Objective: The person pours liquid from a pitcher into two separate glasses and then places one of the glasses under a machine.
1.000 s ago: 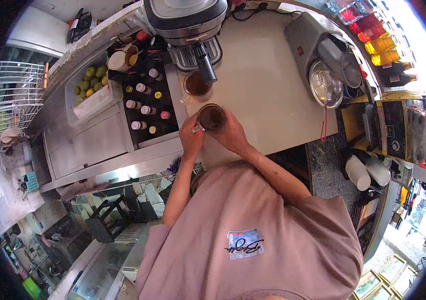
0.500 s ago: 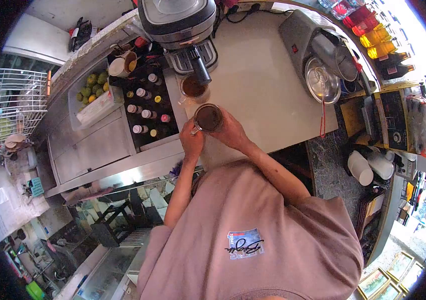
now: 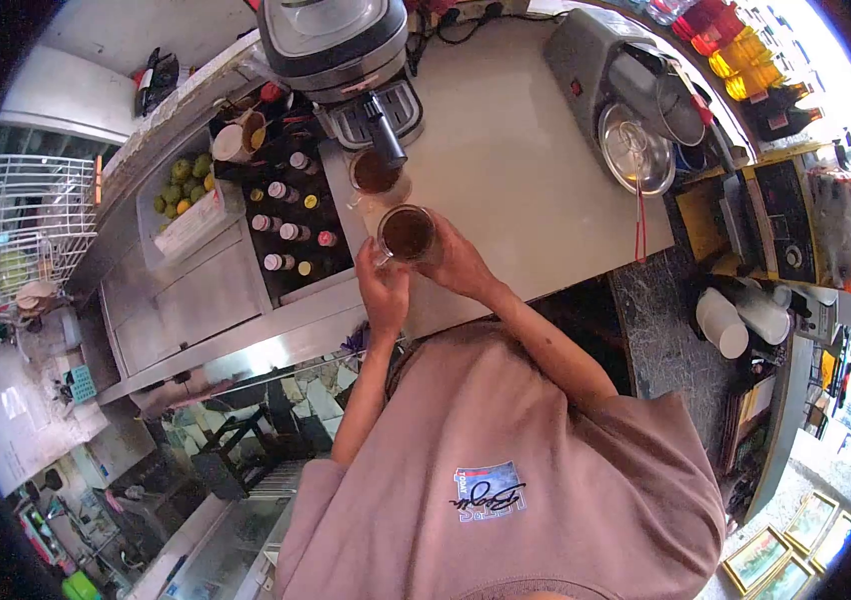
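Observation:
A clear glass mug (image 3: 408, 235) of dark brown drink is held between my two hands, above the counter's near edge. My left hand (image 3: 383, 292) has its fingers closed at the mug's handle on the left. Wrapped round the mug's right side is my right hand (image 3: 461, 265). Just beyond it, a second glass mug (image 3: 376, 178) with a similar dark drink stands on the counter, partly covered by the coffee machine's black portafilter handle (image 3: 384, 130). The coffee machine (image 3: 336, 50) stands behind both mugs.
Syrup bottles (image 3: 286, 190) fill a dark rack left of the mugs, beside a plastic bin (image 3: 186, 235) of green and yellow fruit. On the pale counter (image 3: 516, 150), a grey appliance (image 3: 586, 70) and a metal bowl (image 3: 638, 155) stand at the right. Stacked white cups (image 3: 723, 325) lie further right.
My view has shifted slightly, so the machine and bottles sit further left and higher. Both hands still hold the mug, which appears a little further left.

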A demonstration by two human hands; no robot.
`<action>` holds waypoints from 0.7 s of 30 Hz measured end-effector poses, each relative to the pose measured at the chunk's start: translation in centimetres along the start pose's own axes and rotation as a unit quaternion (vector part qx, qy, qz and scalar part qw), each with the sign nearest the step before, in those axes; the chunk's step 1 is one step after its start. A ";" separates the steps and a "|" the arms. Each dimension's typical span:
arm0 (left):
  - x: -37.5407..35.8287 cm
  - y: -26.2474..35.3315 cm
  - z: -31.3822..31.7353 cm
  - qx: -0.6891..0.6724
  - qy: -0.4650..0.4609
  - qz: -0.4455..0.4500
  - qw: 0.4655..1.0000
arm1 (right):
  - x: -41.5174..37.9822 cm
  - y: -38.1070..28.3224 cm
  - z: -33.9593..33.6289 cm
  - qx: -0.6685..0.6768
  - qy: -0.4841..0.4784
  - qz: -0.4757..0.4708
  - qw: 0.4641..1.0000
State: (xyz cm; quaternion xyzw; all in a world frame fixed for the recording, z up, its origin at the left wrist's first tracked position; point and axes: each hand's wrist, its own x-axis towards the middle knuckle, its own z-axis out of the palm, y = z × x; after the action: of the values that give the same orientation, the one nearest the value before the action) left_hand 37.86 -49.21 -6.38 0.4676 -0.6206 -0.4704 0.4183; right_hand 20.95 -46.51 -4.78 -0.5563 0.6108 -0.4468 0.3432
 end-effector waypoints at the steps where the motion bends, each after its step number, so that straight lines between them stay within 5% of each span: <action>1: -0.9 -0.5 0.0 0.093 0.070 0.062 0.991 | -0.5 0.2 -0.2 0.004 -0.003 0.008 1.000; 3: -2.6 -1.4 0.0 0.181 0.129 0.128 0.966 | -1.7 0.7 -0.7 0.008 0.003 0.019 1.000; 6: -4.7 -1.5 -0.1 0.162 0.130 0.075 0.975 | -3.7 1.4 -1.8 -0.040 0.032 0.042 0.998; 12: -5.3 3.5 2.9 0.100 -0.060 0.028 0.993 | -7.7 2.4 -5.6 -0.052 0.087 0.071 0.992; 21: -4.9 9.7 14.7 0.087 -0.293 0.148 0.940 | -18.5 4.0 -15.1 0.006 0.227 0.161 0.961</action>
State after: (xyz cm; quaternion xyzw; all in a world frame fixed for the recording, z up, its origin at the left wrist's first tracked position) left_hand 23.00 -40.45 -0.34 0.2464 -0.8165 -0.4636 0.2402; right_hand 8.37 -25.90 -4.40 -0.3330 0.7513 -0.5037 0.2662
